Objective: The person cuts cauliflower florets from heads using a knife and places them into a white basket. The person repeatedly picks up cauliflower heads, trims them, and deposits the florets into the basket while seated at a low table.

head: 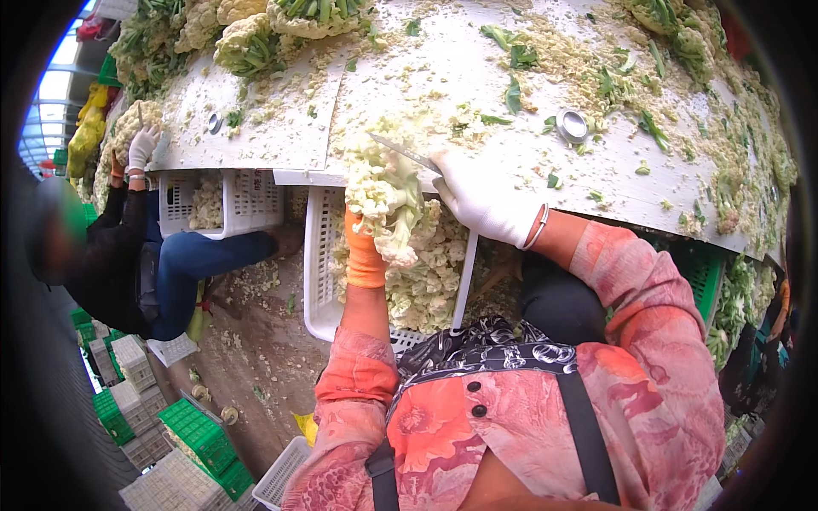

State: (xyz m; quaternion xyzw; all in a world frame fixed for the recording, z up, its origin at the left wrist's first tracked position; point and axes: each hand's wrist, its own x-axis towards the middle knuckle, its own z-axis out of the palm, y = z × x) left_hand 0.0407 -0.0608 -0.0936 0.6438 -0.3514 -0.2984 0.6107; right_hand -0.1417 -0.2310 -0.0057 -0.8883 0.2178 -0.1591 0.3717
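Observation:
My left hand [363, 249], in an orange glove, holds a partly cut cauliflower head [377, 182] from below; the florets hide most of its fingers. In a white glove, my right hand [482, 198] grips a knife [404, 153] whose handle is hidden in the fist. The thin blade points left across the top of the cauliflower, at its pale stalks. Right below the cauliflower, a white plastic crate [319, 274] full of cut florets [434, 281] sits partly under the edge of the white work table [422, 76].
Whole cauliflowers [246, 45] are piled at the table's far left. A round metal lid-like piece [572, 126] lies on the right among scraps. To the left, a co-worker [121, 249] sits by another white crate [255, 198]. Green crates [198, 434] stand on the floor behind.

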